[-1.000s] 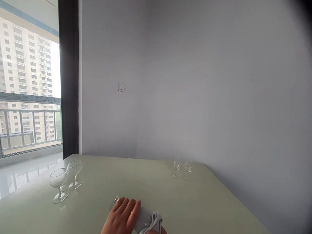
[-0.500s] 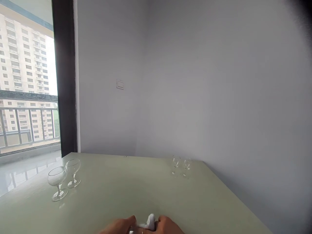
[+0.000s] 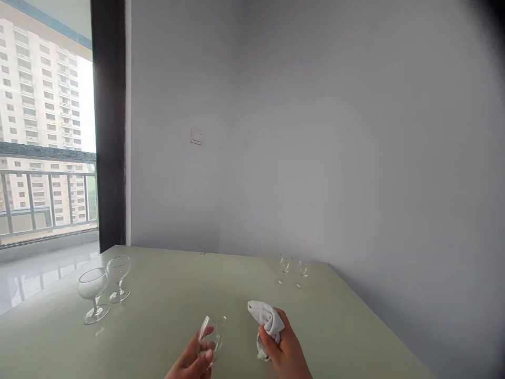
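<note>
Cloth (image 3: 265,316) bunches in the right hand (image 3: 289,347); left of it, apart, the left hand (image 3: 195,360) grips a glass (image 3: 215,332). Goblets (image 3: 93,287) far left of the cloth, small glasses (image 3: 285,265) beyond: done or pending, I can't tell.

The place seems to be a room in a home, most probably a flat in a tall block. At the left, a dark frame (image 3: 109,126) borders a bright opening, and beyond it there is a glossy pale floor (image 3: 43,271) and a metal railing (image 3: 31,202), as on a balcony. Behind the railing rises a high residential tower (image 3: 43,97) with many rows of windows, and its ground level is not visible. Inside, the walls (image 3: 355,137) are plain and grey, with one small plate (image 3: 196,137) that looks like a light switch. The pale green table (image 3: 335,321) stands near the corner and carries stemmed drinking glasses (image 3: 93,287), which are ordinary household items.
</note>
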The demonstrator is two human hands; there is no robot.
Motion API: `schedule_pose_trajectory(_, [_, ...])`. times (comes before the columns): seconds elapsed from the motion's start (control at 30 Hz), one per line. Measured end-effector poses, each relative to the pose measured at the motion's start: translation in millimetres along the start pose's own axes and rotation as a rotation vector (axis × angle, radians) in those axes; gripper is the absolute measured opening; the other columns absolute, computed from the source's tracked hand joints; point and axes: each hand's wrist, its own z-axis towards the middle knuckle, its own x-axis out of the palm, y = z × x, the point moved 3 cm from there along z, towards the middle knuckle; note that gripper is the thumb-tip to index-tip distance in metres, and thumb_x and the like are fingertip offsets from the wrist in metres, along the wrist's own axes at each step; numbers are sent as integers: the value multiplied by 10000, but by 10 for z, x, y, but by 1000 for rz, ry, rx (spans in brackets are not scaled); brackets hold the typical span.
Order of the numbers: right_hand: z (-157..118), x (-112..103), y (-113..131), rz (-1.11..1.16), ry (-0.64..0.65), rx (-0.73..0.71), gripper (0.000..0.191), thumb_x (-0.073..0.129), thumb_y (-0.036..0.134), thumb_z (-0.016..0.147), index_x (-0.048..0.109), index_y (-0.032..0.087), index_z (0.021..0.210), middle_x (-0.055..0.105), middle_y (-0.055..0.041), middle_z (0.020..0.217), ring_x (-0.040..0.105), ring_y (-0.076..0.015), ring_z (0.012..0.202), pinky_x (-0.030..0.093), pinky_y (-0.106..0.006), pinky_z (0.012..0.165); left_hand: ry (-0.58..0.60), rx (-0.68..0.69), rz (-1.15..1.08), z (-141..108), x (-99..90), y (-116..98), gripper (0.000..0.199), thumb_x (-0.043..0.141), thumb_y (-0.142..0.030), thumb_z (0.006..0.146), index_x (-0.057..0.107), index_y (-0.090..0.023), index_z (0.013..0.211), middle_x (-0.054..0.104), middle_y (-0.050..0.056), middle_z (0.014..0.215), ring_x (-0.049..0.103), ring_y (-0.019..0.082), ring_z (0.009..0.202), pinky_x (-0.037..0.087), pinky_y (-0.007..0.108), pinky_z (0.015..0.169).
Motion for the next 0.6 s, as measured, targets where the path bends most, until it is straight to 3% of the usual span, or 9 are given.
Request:
schedule_pose_trajectory(0.07, [-88,147,27,92,-102,39,366,504,520,812,506,215,1014,588,6,711,507,-124,519,434,-229,509,-89,-76,-109,31,85,17,821,576,-788,543,432,-267,1161,524,13,979,429,36,489,244,221,458])
schedule_pose_trajectory(0.17, [-200,422,149,43,-221,123,407,605,526,736,502,260,1026,620,1,695,541,-148,495,430,-243,483,-163,-168,-267,21,260,-14,766,504,-813,578,460,-271,1118,527,-5,924,451,61,491,286,221,432])
schedule_pose_trajectory(0.3, [-238,741,357,-130,-195,212,331,674,590,634,616,293,769,645,-26,610,612,-226,576,445,-294,530,-135,-123,-314,-23,452,-26,610,518,-752,632,567,-254,982,572,-2,707,526,139,574,425,272,540])
schedule_pose_trajectory(0.37, [-206,760,422,-86,-183,228,342,662,605,633,599,285,735,637,-25,597,610,-228,576,444,-295,521,-82,-89,-292,5,511,14,618,517,-763,620,594,-244,945,578,7,670,550,165,609,437,291,575])
schedule_pose_trajectory(0.43, [-150,690,457,55,-176,170,342,608,579,694,556,276,843,608,4,582,581,-194,510,428,-273,480,-46,-103,-313,79,542,73,681,505,-807,571,592,-240,938,559,-12,640,531,145,557,416,286,549])
schedule_pose_trajectory(0.53, [-54,561,473,271,-85,-25,323,517,520,788,455,253,960,532,43,603,504,-138,461,406,-242,469,49,-201,-321,204,567,125,805,539,-857,424,578,-235,934,486,-65,554,452,94,443,297,232,437])
schedule_pose_trajectory(0.6, [0,526,430,336,-10,-50,298,479,492,835,450,230,975,508,36,654,490,-125,516,410,-229,507,90,-262,-335,242,574,102,828,578,-845,386,556,-240,950,465,-87,540,433,80,427,223,209,406])
